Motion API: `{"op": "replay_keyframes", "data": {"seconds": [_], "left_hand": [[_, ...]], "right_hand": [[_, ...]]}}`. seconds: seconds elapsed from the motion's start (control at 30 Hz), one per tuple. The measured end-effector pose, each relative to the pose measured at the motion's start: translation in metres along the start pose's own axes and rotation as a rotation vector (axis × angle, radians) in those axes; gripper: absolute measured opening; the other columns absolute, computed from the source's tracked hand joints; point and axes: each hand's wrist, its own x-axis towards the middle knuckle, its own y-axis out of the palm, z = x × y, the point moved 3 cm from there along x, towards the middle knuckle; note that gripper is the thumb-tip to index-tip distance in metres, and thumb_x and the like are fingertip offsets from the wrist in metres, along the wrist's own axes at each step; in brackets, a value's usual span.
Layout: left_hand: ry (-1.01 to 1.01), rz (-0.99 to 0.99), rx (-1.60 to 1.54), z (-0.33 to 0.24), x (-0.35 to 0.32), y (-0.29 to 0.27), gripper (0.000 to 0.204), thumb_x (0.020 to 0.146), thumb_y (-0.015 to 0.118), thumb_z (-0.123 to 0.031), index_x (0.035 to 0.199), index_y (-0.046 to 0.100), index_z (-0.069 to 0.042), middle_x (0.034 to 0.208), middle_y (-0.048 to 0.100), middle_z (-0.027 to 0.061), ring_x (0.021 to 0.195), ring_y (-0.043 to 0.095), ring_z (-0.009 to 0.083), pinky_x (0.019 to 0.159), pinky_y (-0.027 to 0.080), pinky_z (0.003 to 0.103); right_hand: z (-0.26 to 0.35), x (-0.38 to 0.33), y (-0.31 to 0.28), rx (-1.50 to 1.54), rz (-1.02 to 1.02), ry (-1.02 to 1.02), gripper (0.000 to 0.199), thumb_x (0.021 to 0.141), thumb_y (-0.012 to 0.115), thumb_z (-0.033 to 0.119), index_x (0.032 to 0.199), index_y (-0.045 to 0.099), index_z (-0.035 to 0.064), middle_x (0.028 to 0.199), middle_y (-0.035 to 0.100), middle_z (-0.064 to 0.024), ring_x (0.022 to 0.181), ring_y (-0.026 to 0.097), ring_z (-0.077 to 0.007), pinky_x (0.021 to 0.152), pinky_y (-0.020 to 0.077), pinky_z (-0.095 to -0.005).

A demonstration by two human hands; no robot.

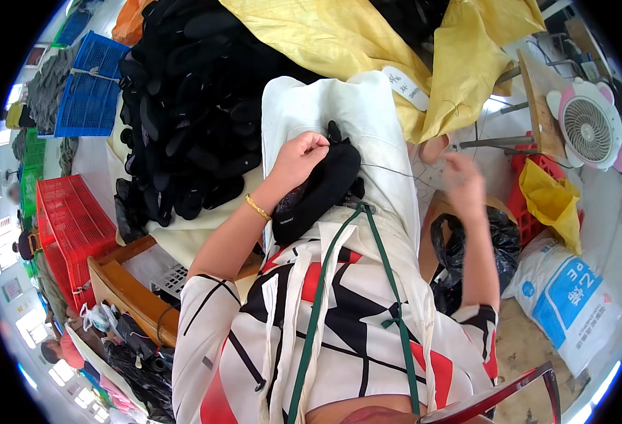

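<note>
Her right hand (464,185) is blurred, grip unreadable; left hand (298,160) pinches the black shoe upper (321,189), lying diagonally, far end half hidden.

You are working in bright, even daylight; shadows stay soft and faint. Glare burns out at the windows along the left rim and on the pale floor at lower right. Your right hand (463,185) is smeared by motion blur, while your left hand (298,159) is sharp. The fisheye bends straight edges near the black circular border.
</note>
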Motion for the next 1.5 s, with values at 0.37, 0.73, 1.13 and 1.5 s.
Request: {"op": "replay_keyframes", "data": {"seconds": [0.37, 0.73, 1.13, 1.5], "left_hand": [[-0.23, 0.113, 0.392, -0.062, -0.027, 0.004, 0.037, 0.087, 0.074, -0.033, 0.079, 0.07, 0.003, 0.073, 0.069, 0.0151, 0.064, 0.064, 0.0171, 0.058, 0.047, 0.031], [-0.555, 0.066, -0.68, -0.023, -0.028, -0.004, 0.009, 0.088, 0.071, -0.013, 0.088, 0.066, -0.005, 0.085, 0.07, 0.0073, 0.057, 0.056, 0.0073, 0.051, 0.046, 0.022], [-0.333, 0.145, 0.047, -0.035, -0.036, -0.007, 0.01, 0.094, 0.067, -0.015, 0.093, 0.064, -0.005, 0.072, 0.062, 0.0001, 0.053, 0.051, 0.0043, 0.047, 0.041, 0.02], [-0.373, 0.063, -0.2, -0.015, -0.032, -0.006, 0.014, 0.094, 0.068, -0.017, 0.097, 0.067, -0.004, 0.078, 0.064, 0.0003, 0.066, 0.058, 0.007, 0.059, 0.05, 0.022]], "right_hand": [[0.112, 0.008, 0.103, 0.133, 0.123, -0.462, 0.011, 0.079, 0.073, 0.011, 0.086, 0.064, 0.0088, 0.077, 0.058, -0.0087, 0.076, 0.061, -0.0304, 0.066, 0.0515, -0.0405], [0.117, 0.013, 0.115, 0.215, 0.251, -0.373, 0.01, 0.089, 0.066, 0.012, 0.097, 0.062, 0.0085, 0.081, 0.065, -0.0116, 0.065, 0.063, -0.0348, 0.061, 0.0515, -0.0449], [0.126, 0.04, 0.136, -0.079, 0.195, -0.564, 0.005, 0.078, 0.064, 0.009, 0.083, 0.063, 0.0104, 0.079, 0.055, -0.0059, 0.082, 0.062, -0.0251, 0.063, 0.0513, -0.0383], [0.124, 0.038, 0.158, 0.29, 0.175, -0.43, 0.006, 0.087, 0.066, 0.009, 0.093, 0.065, 0.0115, 0.086, 0.063, -0.0042, 0.07, 0.064, -0.0228, 0.061, 0.0515, -0.0331]]}}
